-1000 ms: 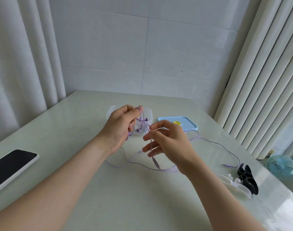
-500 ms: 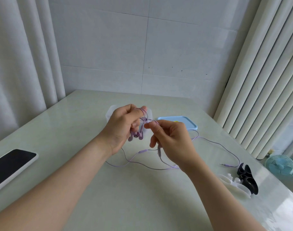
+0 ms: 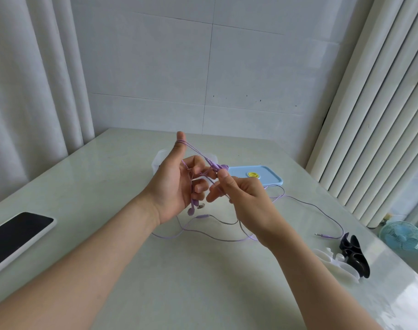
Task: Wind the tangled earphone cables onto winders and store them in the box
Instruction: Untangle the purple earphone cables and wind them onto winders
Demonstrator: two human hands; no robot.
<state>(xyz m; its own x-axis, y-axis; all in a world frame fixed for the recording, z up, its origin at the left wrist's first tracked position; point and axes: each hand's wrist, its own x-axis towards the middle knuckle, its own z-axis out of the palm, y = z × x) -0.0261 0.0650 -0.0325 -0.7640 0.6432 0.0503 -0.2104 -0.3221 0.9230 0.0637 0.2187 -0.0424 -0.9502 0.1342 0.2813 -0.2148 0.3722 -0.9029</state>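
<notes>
Both hands are up just to the near left of the blue lid (image 3: 255, 178), and it's all cable work here. The left hand (image 3: 173, 186) stands with its thumb straight up, the purple earphone cable (image 3: 202, 216) looped round the thumb near the tip. Its fingers (image 3: 196, 163) are curled in over the strands running down the palm, and two earbuds (image 3: 193, 208) dangle below the heel of that hand.

The right hand (image 3: 245, 201) sits between the left hand and the lid. Thumb and forefinger pinch the cable where the strands come together, at the lid's left edge, with the other fingers loosely bent beneath.

The rest of the cable trails loose over the surface (image 3: 215, 282), sweeping past the lid's near edge and away to the right. It ends at the jack plug (image 3: 319, 234), well nearer us than the lid.

The clear box (image 3: 158, 158) stands left of the lid, half hidden behind the left hand. A black winder (image 3: 353, 254) and a white winder (image 3: 331, 262) lie side by side, touching, well to the lid's near right. A phone (image 3: 15, 234) lies face up, screen dark, far to the lid's left.
</notes>
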